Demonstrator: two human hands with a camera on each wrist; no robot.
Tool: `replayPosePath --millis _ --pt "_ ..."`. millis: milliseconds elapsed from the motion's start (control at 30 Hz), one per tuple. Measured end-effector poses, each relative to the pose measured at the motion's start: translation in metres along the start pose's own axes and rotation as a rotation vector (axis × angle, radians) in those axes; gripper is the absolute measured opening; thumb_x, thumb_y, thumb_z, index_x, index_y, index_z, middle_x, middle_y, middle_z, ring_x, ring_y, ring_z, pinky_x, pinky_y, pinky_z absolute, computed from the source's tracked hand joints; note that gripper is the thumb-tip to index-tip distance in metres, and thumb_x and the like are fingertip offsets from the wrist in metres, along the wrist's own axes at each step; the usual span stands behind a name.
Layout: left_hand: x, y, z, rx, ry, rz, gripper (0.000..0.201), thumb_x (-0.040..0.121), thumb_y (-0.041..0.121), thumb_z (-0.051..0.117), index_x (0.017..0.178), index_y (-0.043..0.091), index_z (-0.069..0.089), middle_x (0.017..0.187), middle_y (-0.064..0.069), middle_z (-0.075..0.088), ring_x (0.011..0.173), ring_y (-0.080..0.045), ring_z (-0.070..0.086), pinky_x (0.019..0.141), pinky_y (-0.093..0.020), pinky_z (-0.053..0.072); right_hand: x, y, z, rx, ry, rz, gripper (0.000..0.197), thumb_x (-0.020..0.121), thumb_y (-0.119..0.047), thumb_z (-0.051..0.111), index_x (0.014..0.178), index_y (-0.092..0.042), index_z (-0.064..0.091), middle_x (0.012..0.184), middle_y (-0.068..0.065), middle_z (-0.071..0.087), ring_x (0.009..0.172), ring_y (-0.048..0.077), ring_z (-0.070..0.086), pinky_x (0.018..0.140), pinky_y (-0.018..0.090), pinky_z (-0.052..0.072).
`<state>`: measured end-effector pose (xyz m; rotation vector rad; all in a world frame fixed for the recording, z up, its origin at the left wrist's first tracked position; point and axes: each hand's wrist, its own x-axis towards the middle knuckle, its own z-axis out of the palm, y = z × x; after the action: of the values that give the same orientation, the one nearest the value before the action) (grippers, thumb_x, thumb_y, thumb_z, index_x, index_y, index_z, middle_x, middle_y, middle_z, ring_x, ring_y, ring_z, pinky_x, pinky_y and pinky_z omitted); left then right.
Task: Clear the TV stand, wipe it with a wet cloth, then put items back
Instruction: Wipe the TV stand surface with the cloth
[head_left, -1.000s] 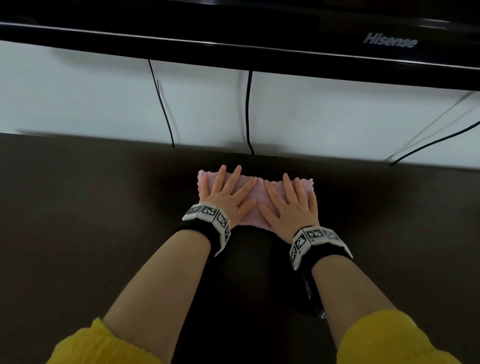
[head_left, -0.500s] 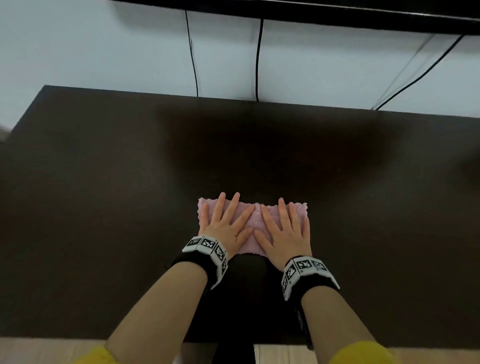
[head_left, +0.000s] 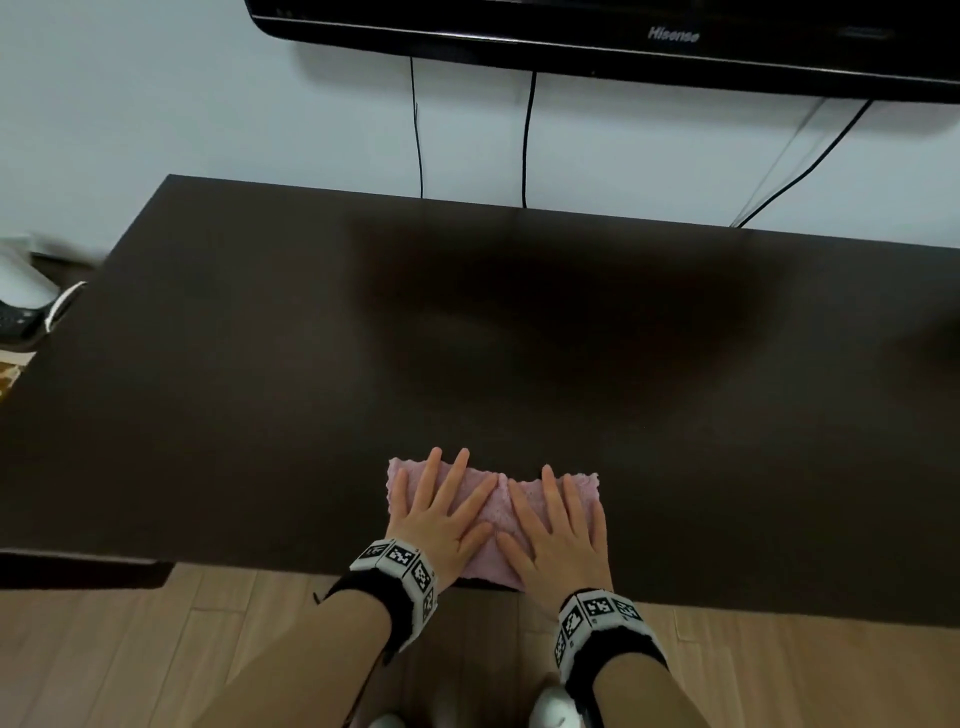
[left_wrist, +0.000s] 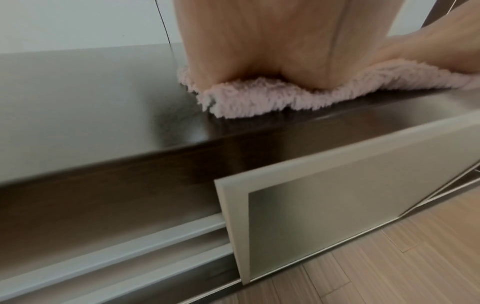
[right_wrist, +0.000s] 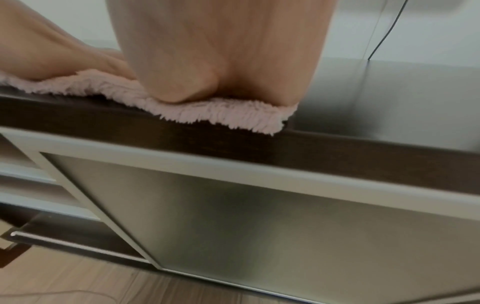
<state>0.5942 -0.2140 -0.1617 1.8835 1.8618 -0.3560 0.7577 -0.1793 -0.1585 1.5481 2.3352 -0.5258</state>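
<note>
Both hands flat, fingers spread and straight, pressing down on the fluffy pink folded cloth (head_left: 496, 512); nothing clenched, nothing pinched. Left hand (head_left: 441, 512) covers the cloth's left half, right hand (head_left: 558, 530) the right half, thumbs nearly meeting over the middle. Cloth sits directly under both palms, its far edge and both side edges poking out past the fingertips.

Cloth lies on the dark brown wooden TV stand top (head_left: 260, 364), right at the near edge. In the right wrist view its near fringe (right_wrist: 221, 115) hangs slightly over the front lip; in the left wrist view the heel of the left hand (left_wrist: 259, 41) bears on the cloth (left_wrist: 259, 96) just back from that lip. Below the lip: frosted sliding door with pale frame (left_wrist: 337, 195).

Behind the stand: white wall, black flat-screen TV (head_left: 623, 31), thin black cables (head_left: 527, 140) dropping behind the stand's back edge. Light wood-plank floor (head_left: 130, 649) in front.

Versus a second ago: cloth and hands were up against the back edge under the cables; half a second ago, mid-depth; now at the front edge. Hand pose and placement on the cloth unchanged, so one straight pull toward the person. Left end of the stand and the floor have come into the head view.
</note>
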Motion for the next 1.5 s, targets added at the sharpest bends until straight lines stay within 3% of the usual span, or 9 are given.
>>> replayPosePath --millis 100,233,300,367,500,733,967,1133,1500 --pt "0.001 0.014 0.0 -0.003 0.036 0.046 0.079 0.065 0.07 -0.029 0.139 0.044 -0.02 0.159 -0.001 -0.019 0.136 -0.028 -0.031 0.104 -0.053 -0.021 -0.007 0.027 0.004 -0.005 -0.033 -0.058 0.067 0.079 -0.071 0.001 0.136 -0.047 -0.025 0.158 -0.002 -0.019 0.146 0.022 -0.015 0.11 0.042 -0.012" --pt "0.014 0.051 -0.006 0.047 -0.006 0.058 0.076 0.071 0.07 -0.018 0.143 0.044 -0.018 0.157 0.002 -0.023 0.144 -0.031 -0.022 0.109 -0.057 -0.017 -0.016 0.065 -0.005 -0.027 -0.07 -0.06 0.079 0.059 -0.075 -0.027 0.132 -0.045 -0.034 0.156 -0.001 -0.025 0.137 0.017 -0.03 0.108 0.04 -0.015" --pt "0.028 0.067 -0.007 0.043 0.003 0.064 0.064 0.083 0.068 -0.007 0.143 0.045 -0.013 0.158 0.002 -0.017 0.144 -0.03 -0.018 0.109 -0.058 -0.012 -0.015 0.083 -0.013 -0.034 -0.12 -0.05 0.079 0.055 -0.071 -0.028 0.13 -0.045 -0.038 0.154 -0.001 -0.03 0.131 0.015 -0.034 0.109 0.041 -0.015" --pt "0.04 0.079 -0.014 0.033 0.032 0.027 0.059 0.09 0.063 -0.002 0.145 0.043 0.006 0.16 -0.001 0.005 0.142 -0.029 -0.003 0.108 -0.061 0.002 -0.006 0.099 -0.024 -0.027 -0.139 -0.059 0.079 0.057 -0.071 -0.024 0.131 -0.045 -0.035 0.154 -0.003 -0.03 0.129 0.013 -0.035 0.111 0.042 -0.015" --pt "0.069 0.093 -0.023 0.02 0.065 0.029 0.077 0.072 0.065 -0.02 0.145 0.045 -0.011 0.146 0.009 -0.033 0.134 -0.021 -0.032 0.105 -0.052 -0.023 0.029 0.124 -0.04 -0.02 -0.133 -0.107 0.084 0.064 -0.08 -0.014 0.141 -0.047 -0.021 0.156 -0.005 -0.026 0.136 0.014 -0.03 0.112 0.045 -0.014" --pt "0.128 0.099 -0.051 0.031 0.088 -0.071 0.069 0.078 0.064 -0.017 0.145 0.045 -0.015 0.158 0.003 -0.02 0.144 -0.028 -0.021 0.113 -0.058 -0.013 0.092 0.148 -0.067 -0.035 -0.091 -0.138 0.064 0.092 -0.063 0.017 0.143 -0.046 -0.017 0.156 -0.004 -0.024 0.144 0.02 -0.02 0.115 0.049 -0.011" --pt "0.182 0.097 -0.089 0.041 0.114 -0.115 0.071 0.079 0.056 -0.017 0.147 0.04 -0.01 0.158 -0.002 -0.018 0.144 -0.031 -0.019 0.113 -0.06 -0.01 0.154 0.159 -0.094 -0.055 -0.034 -0.153 0.062 0.094 -0.06 0.016 0.144 -0.044 -0.017 0.157 -0.003 -0.022 0.144 0.02 -0.021 0.114 0.049 -0.011" --pt "0.247 0.084 -0.12 0.004 0.188 -0.112 0.056 0.097 0.055 0.011 0.147 0.042 -0.008 0.159 0.0 -0.016 0.145 -0.03 -0.018 0.113 -0.06 -0.008 0.216 0.168 -0.122 -0.073 -0.001 -0.128 0.063 0.095 -0.058 0.017 0.144 -0.043 -0.02 0.157 -0.001 -0.023 0.144 0.021 -0.021 0.116 0.051 -0.008" --pt "0.362 0.067 -0.19 0.021 0.192 -0.103 0.061 0.094 0.059 0.014 0.147 0.042 -0.01 0.159 0.0 -0.018 0.145 -0.031 -0.017 0.114 -0.06 -0.003 0.329 0.193 -0.177 -0.099 0.061 -0.095 0.067 0.094 -0.06 0.02 0.146 -0.039 -0.016 0.158 0.0 -0.018 0.146 0.024 -0.015 0.116 0.053 -0.002"
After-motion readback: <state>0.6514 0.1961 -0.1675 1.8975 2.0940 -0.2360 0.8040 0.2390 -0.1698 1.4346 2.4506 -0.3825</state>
